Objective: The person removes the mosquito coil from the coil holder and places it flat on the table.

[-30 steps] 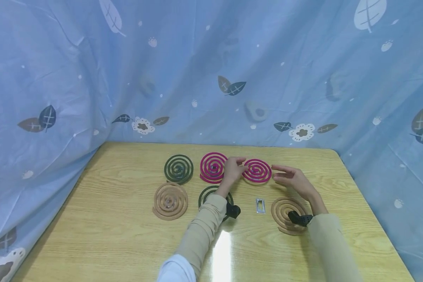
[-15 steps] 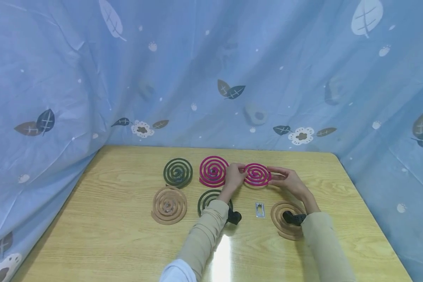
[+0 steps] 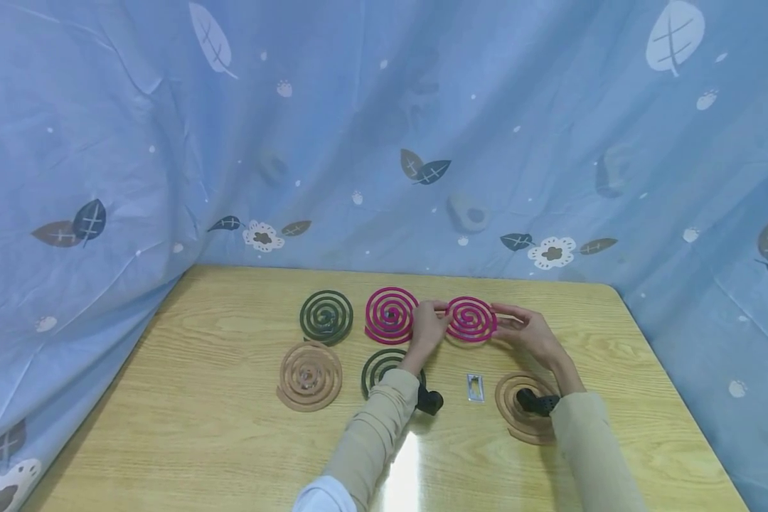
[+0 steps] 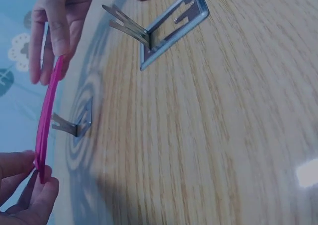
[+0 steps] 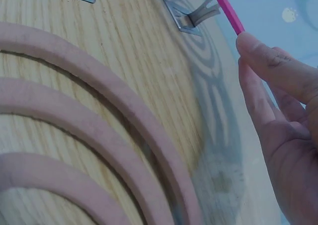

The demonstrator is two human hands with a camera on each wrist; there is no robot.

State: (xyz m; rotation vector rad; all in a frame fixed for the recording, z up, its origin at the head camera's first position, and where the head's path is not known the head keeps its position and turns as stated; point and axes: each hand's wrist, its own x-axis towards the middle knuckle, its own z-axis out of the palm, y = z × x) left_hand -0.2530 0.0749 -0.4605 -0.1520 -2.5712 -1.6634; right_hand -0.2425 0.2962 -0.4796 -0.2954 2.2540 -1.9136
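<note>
A pink mosquito coil (image 3: 468, 319) is held level between both hands, just above the table. The left hand (image 3: 429, 328) pinches its left edge between thumb and fingers, and the right hand (image 3: 532, 337) pinches its right edge. In the left wrist view the coil (image 4: 45, 111) appears edge-on, with a small metal coil stand (image 4: 84, 124) on the table below it, prongs pointing up towards it. The right wrist view shows only a short piece of the coil (image 5: 228, 9) at the right fingertips. A spiral shadow lies around the stand.
Another metal stand (image 4: 171, 45) lies nearer the person. A brown coil (image 3: 508, 425) sits under the right wrist, a dark green coil (image 3: 366, 370) under the left forearm. Another pink coil (image 3: 372, 334), a green coil (image 3: 304, 313) and a brown coil (image 3: 284, 377) lie left.
The right hand has moved left from beside the pink coil and now pinches its right edge. The left hand keeps its grip on the left edge. The view has shifted slightly.
</note>
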